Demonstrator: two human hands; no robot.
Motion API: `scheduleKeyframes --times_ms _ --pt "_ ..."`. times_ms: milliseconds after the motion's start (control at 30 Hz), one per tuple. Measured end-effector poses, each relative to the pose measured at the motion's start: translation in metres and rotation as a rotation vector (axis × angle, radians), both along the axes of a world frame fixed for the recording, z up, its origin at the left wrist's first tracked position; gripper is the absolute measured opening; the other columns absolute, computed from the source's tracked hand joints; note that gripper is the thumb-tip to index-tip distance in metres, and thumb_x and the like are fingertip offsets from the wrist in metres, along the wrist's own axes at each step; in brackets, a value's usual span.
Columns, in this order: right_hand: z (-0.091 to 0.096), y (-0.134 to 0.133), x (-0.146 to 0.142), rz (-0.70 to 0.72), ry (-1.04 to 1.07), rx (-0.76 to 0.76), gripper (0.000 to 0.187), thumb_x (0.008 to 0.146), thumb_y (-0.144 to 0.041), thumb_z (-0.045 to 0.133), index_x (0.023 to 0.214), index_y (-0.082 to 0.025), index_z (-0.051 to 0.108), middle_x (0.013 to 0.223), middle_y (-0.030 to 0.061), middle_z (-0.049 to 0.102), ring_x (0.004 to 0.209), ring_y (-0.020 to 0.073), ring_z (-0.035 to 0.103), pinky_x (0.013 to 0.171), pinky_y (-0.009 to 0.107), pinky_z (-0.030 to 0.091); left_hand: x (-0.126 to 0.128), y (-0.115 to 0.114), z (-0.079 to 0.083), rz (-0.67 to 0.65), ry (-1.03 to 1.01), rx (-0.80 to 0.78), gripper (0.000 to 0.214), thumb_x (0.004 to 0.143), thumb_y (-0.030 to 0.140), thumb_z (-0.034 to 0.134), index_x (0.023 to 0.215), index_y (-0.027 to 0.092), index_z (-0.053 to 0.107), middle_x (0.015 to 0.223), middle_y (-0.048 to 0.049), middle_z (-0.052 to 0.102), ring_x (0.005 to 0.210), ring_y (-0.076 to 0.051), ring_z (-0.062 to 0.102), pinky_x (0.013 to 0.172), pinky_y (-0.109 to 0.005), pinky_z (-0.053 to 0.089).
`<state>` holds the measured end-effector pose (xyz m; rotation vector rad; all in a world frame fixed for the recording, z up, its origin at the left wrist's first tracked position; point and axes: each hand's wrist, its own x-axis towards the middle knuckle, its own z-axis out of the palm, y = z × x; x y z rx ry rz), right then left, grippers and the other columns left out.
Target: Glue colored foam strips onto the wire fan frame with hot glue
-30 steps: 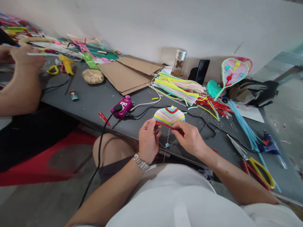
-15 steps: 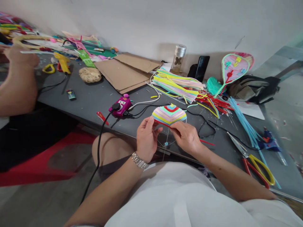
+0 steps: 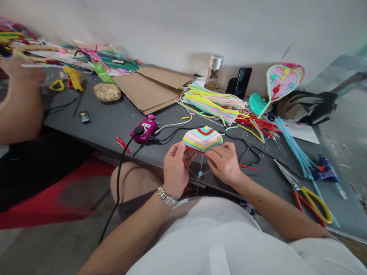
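Observation:
Both hands hold a small umbrella-shaped pipe-cleaner piece (image 3: pixel 203 139) above the table's front edge. Its rows run yellow, red, green, pink and blue, with a red edge underneath. Thin wires hang below it and meet at a small light-blue knot (image 3: pixel 200 173). My left hand (image 3: pixel 175 164), with a metal watch at the wrist, pinches the left corner between thumb and fingers. My right hand (image 3: pixel 225 162) is closed on the lower right edge, its index finger bent and raised. The underside of the piece is mostly hidden.
A purple power socket (image 3: pixel 145 130) with black cables lies left of the piece. Behind are bundled pipe cleaners (image 3: pixel 213 102), cardboard (image 3: pixel 153 88) and a bottle (image 3: pixel 214 72). Scissors (image 3: pixel 305 198) lie at the right, near a blue glue gun (image 3: pixel 329 173). Another person's arm (image 3: pixel 21 103) is at the left.
My right hand has shifted its grip along the piece's right edge, with the index finger now bent and lifted. My left hand keeps its pinch. The view has moved slightly.

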<state>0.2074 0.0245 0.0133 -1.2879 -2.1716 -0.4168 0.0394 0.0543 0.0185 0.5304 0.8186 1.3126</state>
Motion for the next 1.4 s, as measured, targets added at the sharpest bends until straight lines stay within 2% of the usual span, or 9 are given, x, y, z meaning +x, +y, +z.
scheduleKeyframes --times_ms 100,367,567,767,1000,1167,1300,1400 --pt "0.002 0.003 0.003 0.029 -0.024 0.044 0.021 0.095 -0.011 0.054 0.080 -0.020 0.065 0.073 -0.0013 0.067 0.066 0.0126 0.051 0.084 0.037 0.030 0.000 0.000 0.000 -0.002 -0.023 0.006 0.041 0.067 0.047 0.090 0.082 0.018 0.065 0.084 -0.0006 0.075 0.080 -0.015 0.072 0.080 -0.033 0.061" --pt "0.013 0.013 0.010 0.107 -0.086 0.031 0.023 0.095 -0.010 0.054 0.081 -0.022 0.068 0.072 -0.0027 0.065 0.070 0.0126 0.053 0.089 0.038 0.029 -0.002 0.003 0.001 0.008 -0.020 0.023 0.037 0.072 0.046 0.088 0.084 0.019 0.065 0.085 0.0001 0.075 0.080 -0.013 0.073 0.079 -0.027 0.060" --pt "0.019 0.015 0.009 0.164 -0.127 0.056 0.022 0.095 -0.011 0.054 0.081 -0.022 0.066 0.072 -0.0031 0.067 0.071 0.0127 0.053 0.092 0.039 0.030 -0.005 0.005 0.002 0.021 -0.033 0.007 0.038 0.068 0.044 0.090 0.084 0.019 0.066 0.084 -0.0004 0.075 0.078 -0.013 0.072 0.073 -0.024 0.060" --pt "0.028 0.014 0.009 0.191 -0.216 0.015 0.026 0.098 -0.011 0.049 0.079 -0.022 0.064 0.073 -0.0031 0.066 0.073 0.0126 0.054 0.091 0.039 0.030 -0.007 0.003 0.001 0.011 -0.044 -0.008 0.038 0.067 0.043 0.091 0.085 0.019 0.067 0.085 -0.0002 0.075 0.076 -0.013 0.071 0.069 -0.023 0.061" --pt "0.039 0.019 0.010 0.309 -0.246 0.000 0.033 0.101 -0.013 0.048 0.069 -0.020 0.057 0.069 -0.0029 0.059 0.072 0.0136 0.048 0.090 0.037 0.032 -0.006 0.001 0.007 -0.014 -0.037 -0.008 0.041 0.064 0.044 0.093 0.082 0.018 0.066 0.081 0.0004 0.074 0.074 -0.014 0.071 0.065 -0.023 0.061" --pt "0.049 0.023 0.012 0.391 -0.325 -0.023 0.035 0.103 -0.015 0.046 0.071 -0.021 0.057 0.068 -0.0029 0.056 0.070 0.0151 0.043 0.087 0.038 0.032 -0.006 -0.001 0.008 -0.043 -0.039 -0.019 0.044 0.061 0.044 0.095 0.081 0.017 0.066 0.079 0.0003 0.073 0.072 -0.012 0.070 0.062 -0.021 0.061" --pt "0.052 0.022 0.016 0.379 -0.446 -0.021 0.031 0.104 -0.018 0.047 0.077 -0.023 0.060 0.076 -0.0016 0.062 0.077 0.0161 0.047 0.092 0.039 0.033 -0.006 -0.001 0.004 -0.067 -0.044 -0.022 0.043 0.063 0.044 0.094 0.082 0.017 0.066 0.077 0.0011 0.072 0.072 -0.012 0.070 0.062 -0.021 0.061" --pt "0.050 0.018 0.019 0.325 -0.460 0.085 0.023 0.103 -0.017 0.050 0.086 -0.022 0.065 0.093 0.0017 0.071 0.093 0.0183 0.053 0.095 0.040 0.034 -0.005 0.002 0.002 -0.048 -0.068 -0.023 0.043 0.062 0.043 0.094 0.082 0.018 0.066 0.081 0.0004 0.074 0.074 -0.012 0.071 0.065 -0.021 0.061"
